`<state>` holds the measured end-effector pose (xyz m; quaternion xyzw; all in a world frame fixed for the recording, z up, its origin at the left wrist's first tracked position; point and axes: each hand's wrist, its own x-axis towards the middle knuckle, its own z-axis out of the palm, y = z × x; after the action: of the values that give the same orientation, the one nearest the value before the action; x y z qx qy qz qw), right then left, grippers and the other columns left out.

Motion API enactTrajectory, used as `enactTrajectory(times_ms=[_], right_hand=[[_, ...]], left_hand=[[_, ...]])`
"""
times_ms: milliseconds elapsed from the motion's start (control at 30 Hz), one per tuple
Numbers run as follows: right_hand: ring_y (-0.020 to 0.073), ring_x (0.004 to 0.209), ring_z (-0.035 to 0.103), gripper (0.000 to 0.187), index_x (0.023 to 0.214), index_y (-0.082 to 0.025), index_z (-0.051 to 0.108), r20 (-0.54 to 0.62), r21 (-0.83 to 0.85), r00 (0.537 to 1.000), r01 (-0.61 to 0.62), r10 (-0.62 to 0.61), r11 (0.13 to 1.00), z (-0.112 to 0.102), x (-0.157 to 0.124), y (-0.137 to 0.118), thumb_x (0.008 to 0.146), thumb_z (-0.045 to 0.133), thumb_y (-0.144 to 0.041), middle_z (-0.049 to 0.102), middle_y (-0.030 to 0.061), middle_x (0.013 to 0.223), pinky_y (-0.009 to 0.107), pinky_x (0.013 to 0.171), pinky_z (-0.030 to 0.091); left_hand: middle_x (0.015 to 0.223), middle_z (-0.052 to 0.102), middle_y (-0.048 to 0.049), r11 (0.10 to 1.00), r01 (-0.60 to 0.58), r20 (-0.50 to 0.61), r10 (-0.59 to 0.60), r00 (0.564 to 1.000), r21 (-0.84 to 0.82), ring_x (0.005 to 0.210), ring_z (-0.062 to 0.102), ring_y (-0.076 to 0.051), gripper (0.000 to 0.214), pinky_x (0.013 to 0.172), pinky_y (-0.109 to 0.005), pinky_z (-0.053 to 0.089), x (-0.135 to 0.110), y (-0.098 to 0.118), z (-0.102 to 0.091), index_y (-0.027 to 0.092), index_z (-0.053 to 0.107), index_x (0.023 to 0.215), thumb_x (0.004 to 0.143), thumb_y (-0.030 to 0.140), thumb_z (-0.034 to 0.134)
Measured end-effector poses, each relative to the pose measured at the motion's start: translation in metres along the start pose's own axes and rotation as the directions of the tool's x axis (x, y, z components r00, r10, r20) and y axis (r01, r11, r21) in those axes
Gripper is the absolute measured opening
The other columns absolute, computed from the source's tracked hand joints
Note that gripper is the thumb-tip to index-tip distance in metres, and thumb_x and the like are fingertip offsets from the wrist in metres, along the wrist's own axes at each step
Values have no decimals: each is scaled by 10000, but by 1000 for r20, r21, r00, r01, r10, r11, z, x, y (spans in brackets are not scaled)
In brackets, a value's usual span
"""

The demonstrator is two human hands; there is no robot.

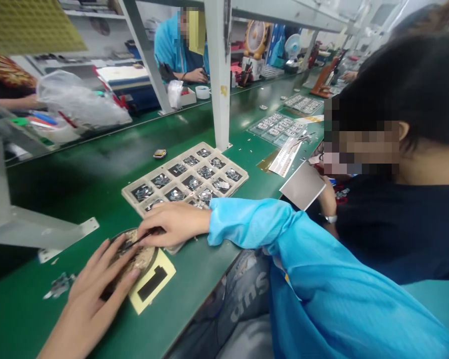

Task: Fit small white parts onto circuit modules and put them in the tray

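My right hand (pixel 174 222), in a blue sleeve, is closed around dark, thin tweezers (pixel 145 236). Their tips point left over a round pad (pixel 144 259) with a mottled tan top. From the left, my left hand (pixel 97 284) reaches across that pad with its fingers stretched and apart. Whatever lies under its fingertips is too covered to make out. A yellow paper with a black strip (pixel 152 285) sits at the pad's near edge. Just beyond my right hand is a pale compartment tray (pixel 241 175) with small metal parts in its cells.
Loose clear and metal bits (pixel 60 285) lie left of my left hand. White metal posts (pixel 220 75) rise from the green bench (pixel 194 299). A co-worker (pixel 396 224) sits close on my right, near a grey sheet (pixel 303 187) and trays of parts (pixel 275 125).
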<state>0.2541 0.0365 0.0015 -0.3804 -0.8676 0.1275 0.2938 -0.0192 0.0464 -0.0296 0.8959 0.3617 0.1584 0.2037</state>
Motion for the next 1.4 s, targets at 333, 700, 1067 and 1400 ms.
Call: enactTrajectory(times_ms=[333, 700, 1067, 1400], right_hand=[[186, 1012, 632, 240, 1072, -179, 723, 30, 48, 999, -17, 15, 999, 0, 1, 1, 1019, 559, -347, 734, 50, 1027, 294, 906, 445], [182, 965, 631, 267, 1101, -174, 750, 29, 37, 999, -18, 17, 999, 3, -1, 4, 1005, 567, -342, 708, 45, 991, 284, 841, 437], [184, 1027, 630, 261, 1110, -171, 720, 57, 73, 998, 8, -12, 997, 2, -1, 6, 1017, 549, -345, 706, 59, 1054, 280, 865, 443], [152, 930, 635, 318, 1071, -175, 757, 26, 138, 1000, 3, -7, 990, -4, -2, -1, 1013, 576, -430, 716, 39, 983, 251, 823, 444]], left_hand=[[1664, 231, 231, 998, 55, 37, -54, 998, -23, 1566, 181, -399, 585, 1207, -688, 273, -2, -3, 0, 642, 389, 1483, 920, 550, 519], [1701, 216, 118, 999, 46, 51, -46, 998, 1, 1576, 153, -379, 551, 1221, -674, 254, -5, -6, 0, 535, 398, 1533, 995, 471, 494], [1665, 187, 261, 998, 58, 17, -57, 998, -25, 1580, 141, -365, 629, 1243, -656, 208, -7, -14, 8, 686, 289, 1497, 921, 562, 509], [1715, 130, 132, 997, 53, 86, -57, 995, 47, 1575, 139, -389, 646, 1203, -679, 271, -9, -11, 3, 552, 225, 1588, 983, 544, 453]])
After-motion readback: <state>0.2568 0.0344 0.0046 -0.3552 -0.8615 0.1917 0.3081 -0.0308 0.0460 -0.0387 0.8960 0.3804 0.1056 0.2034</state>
